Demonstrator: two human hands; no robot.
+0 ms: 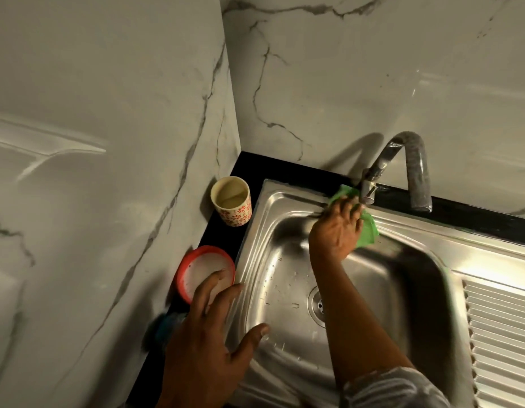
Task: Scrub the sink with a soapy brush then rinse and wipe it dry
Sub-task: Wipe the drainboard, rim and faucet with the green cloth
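The steel sink (273,237) fills the lower right, with a few water drops on its basin floor around the drain (317,304). My right hand (336,228) presses a green cloth (368,231) against the sink's back rim, just below the base of the tap (402,169). The fingers lie spread over the cloth, which sticks out on both sides of the hand. My left hand (208,337) rests with spread fingers on the sink's left rim and holds nothing.
On the black counter strip left of the sink stand a floral cup (232,204) and a red-rimmed tub of white paste (204,270). A blue object (167,325) lies blurred behind my left hand. Marble walls close the corner. A ribbed drainboard (502,334) lies right.
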